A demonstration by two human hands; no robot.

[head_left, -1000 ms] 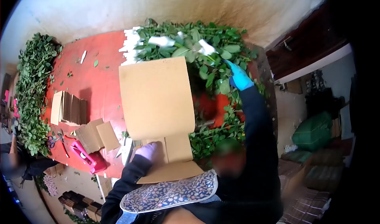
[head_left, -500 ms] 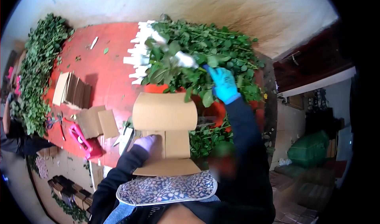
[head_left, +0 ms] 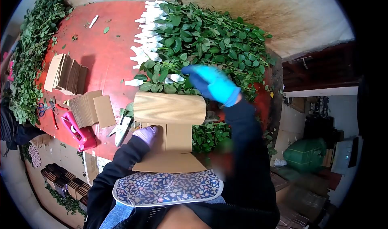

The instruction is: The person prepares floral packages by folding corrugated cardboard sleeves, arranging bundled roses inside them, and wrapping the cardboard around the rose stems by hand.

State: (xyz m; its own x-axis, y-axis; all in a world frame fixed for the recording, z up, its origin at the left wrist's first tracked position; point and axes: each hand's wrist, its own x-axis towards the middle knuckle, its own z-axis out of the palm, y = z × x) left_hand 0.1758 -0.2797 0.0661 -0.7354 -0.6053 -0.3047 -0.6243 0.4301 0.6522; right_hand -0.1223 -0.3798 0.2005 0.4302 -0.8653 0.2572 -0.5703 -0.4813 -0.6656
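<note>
My left hand, in a pale purple glove, rests on the inner left side of the cardboard sheet in front of my body, its fingers partly hidden. The sheet's far part curls up as a ribbed roll. My right hand, in a blue glove, is blurred over the leafy stems just beyond the cardboard; whether it grips anything is unclear. White net sleeves cover the flower heads at the left end of those stems. Two sleeved heads lie nearest the roll.
On the red table are stacked cardboard pieces, fanned cardboard, a pink tape dispenser, a white stapler and scissors. Foliage lines the left edge, beside another person's dark clothing.
The sleeved stems that my right hand held up have come down onto the table beside the pile. My right hand has moved left and is blurred. The cardboard's far part has curled toward me.
</note>
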